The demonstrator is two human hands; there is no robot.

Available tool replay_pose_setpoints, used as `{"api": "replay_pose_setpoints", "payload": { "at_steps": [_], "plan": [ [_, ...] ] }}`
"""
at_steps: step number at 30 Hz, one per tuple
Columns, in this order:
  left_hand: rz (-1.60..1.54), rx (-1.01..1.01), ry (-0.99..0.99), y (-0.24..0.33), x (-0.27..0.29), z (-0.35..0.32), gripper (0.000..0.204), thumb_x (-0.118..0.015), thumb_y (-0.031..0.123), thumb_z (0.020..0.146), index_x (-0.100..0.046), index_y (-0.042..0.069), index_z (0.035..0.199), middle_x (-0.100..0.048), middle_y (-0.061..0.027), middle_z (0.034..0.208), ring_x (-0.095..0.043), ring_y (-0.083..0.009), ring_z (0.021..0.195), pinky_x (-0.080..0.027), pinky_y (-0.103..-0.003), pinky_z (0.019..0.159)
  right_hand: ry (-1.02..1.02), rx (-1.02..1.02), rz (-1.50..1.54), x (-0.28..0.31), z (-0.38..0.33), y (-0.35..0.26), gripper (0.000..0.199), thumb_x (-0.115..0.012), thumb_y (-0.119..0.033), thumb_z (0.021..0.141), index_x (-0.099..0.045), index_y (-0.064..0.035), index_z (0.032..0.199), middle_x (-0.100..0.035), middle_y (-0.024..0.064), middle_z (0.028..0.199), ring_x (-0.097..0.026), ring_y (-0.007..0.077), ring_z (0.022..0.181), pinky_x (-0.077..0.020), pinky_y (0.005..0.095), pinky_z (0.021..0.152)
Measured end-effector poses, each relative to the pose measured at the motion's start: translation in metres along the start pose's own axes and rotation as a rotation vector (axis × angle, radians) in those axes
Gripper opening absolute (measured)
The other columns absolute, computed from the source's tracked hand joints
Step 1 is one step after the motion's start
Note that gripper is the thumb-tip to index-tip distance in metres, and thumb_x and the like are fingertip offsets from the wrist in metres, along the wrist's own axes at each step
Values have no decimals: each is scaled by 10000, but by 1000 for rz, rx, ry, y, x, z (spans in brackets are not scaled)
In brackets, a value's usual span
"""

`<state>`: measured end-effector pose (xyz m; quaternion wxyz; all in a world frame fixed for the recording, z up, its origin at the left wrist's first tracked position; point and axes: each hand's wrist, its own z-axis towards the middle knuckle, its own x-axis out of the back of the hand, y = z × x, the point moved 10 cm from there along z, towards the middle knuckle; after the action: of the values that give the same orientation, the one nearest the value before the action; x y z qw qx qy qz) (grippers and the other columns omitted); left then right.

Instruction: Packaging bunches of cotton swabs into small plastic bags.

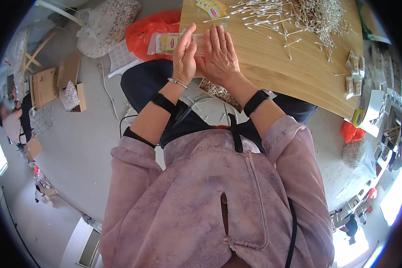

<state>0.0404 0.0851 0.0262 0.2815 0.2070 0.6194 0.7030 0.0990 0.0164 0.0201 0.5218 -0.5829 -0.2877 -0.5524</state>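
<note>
A clear packet of cotton swabs (165, 43) with a yellow and red label lies at the table's near left corner, partly past its edge. My left hand (184, 60) is tilted on its side against the packet, fingers stretched out. Beside it, my right hand (221, 56) lies flat, palm down, over the packet's right end, which it mostly hides. Neither hand is wrapped round anything. Loose cotton swabs (317, 20) form a large heap at the far right of the wooden table (277, 67), with several scattered toward the middle. Small yellow label cards (212, 8) lie at the far edge.
Below the table edge, a container of swabs (221, 91) sits by my lap. A red plastic bag (143, 33) and a large clear bag of swabs (105, 33) are at the left. Filled packets (354, 73) rest on the table's right edge. Another person (18, 118) sits far left.
</note>
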Motion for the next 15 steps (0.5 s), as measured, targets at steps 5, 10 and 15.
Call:
{"api": "replay_pose_setpoints", "payload": {
  "at_steps": [5, 10, 15],
  "plan": [
    [133, -20, -53, 3, -1, 2, 392, -409, 119, 961, -424, -30, 1324, -465, -155, 1352, -421, -226, 1269, -295, -316, 1074, -9, 3, 1, 1, -1, 2, 746, -398, -464, 894, -240, 55, 1406, -220, 222, 1479, -140, 346, 1402, -92, 440, 1143],
    [226, 4, -33, 8, 2, 5, 379, -398, 167, 975, -461, -15, 1302, -502, -131, 1323, -448, -216, 1242, -322, -302, 1047, 19, 15, 97, 5, 0, 5, 720, -487, -392, 862, -271, 48, 1390, -222, 232, 1472, -160, 361, 1394, -116, 454, 1137],
    [-20, 56, 2, -1, 12, 4, 401, -349, 232, 1010, -428, 8, 1334, -459, -115, 1364, -404, -184, 1279, -273, -299, 1086, 84, 43, 185, 19, 2, 5, 636, -539, -314, 830, -352, 14, 1341, -267, 235, 1444, -200, 396, 1369, -169, 474, 1119]
  ]
}}
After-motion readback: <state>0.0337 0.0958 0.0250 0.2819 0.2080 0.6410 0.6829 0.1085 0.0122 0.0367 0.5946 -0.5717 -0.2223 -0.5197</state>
